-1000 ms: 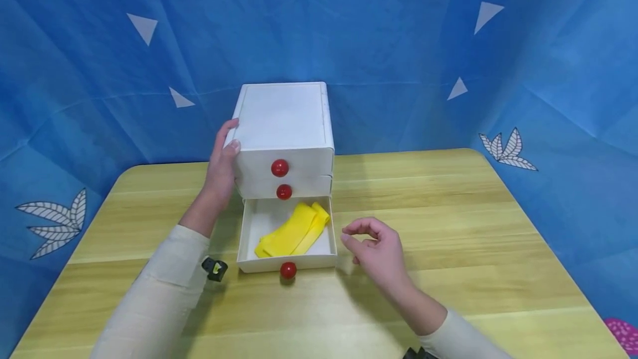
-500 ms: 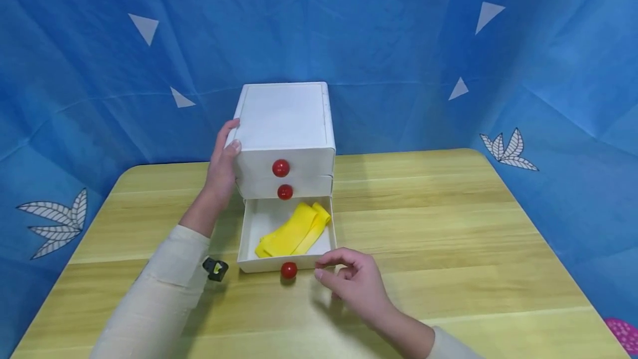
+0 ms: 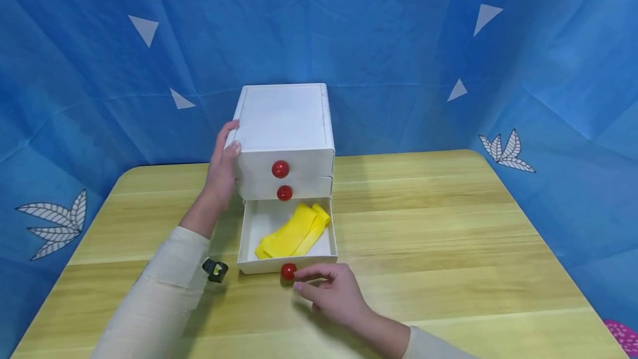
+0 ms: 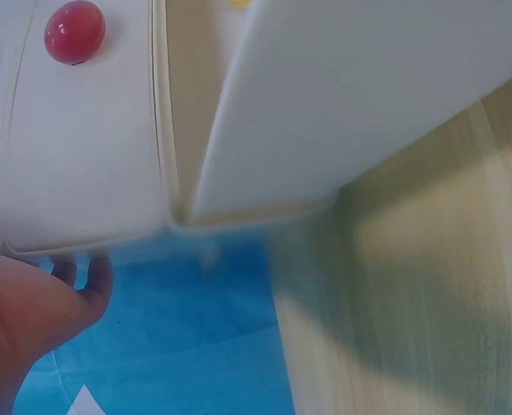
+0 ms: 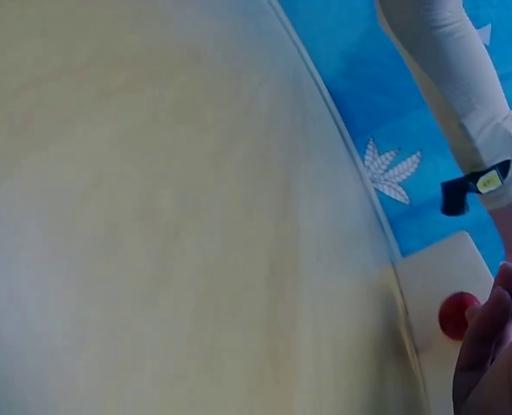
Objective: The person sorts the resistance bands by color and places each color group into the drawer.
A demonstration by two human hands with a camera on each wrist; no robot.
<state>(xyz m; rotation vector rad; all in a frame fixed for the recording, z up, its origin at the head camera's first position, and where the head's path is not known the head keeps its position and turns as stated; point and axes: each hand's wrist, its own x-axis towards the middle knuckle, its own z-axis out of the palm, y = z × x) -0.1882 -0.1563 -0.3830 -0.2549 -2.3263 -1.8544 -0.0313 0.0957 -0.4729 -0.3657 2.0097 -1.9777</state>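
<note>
A small white drawer cabinet [image 3: 284, 118] stands on the table with its bottom drawer [image 3: 259, 266] pulled out. Inside that drawer lies a folded, soft yellow strip [image 3: 289, 234]. My left hand [image 3: 219, 170] holds the cabinet's upper left side, thumb at the front corner and fingers bent along the side. Low in front of the drawer, my right hand [image 3: 336, 295] has thumb and index finger apart, the index fingertip right at the drawer's red knob [image 3: 288, 271]. In the right wrist view, its fingers [image 5: 489, 333] overlap the red knob [image 5: 455, 316].
Two upper drawers are closed, each with a red knob, the higher knob [image 3: 280, 169] and the lower knob [image 3: 284, 193]. The wooden table [image 3: 438, 226] reaches back to a blue patterned cloth [image 3: 389, 43]. A small black device [image 3: 215, 270] sits at the left sleeve.
My right hand has moved left and toward the near side, from beside the drawer to its front knob. My left hand, the cabinet and the yellow strip have stayed put.
</note>
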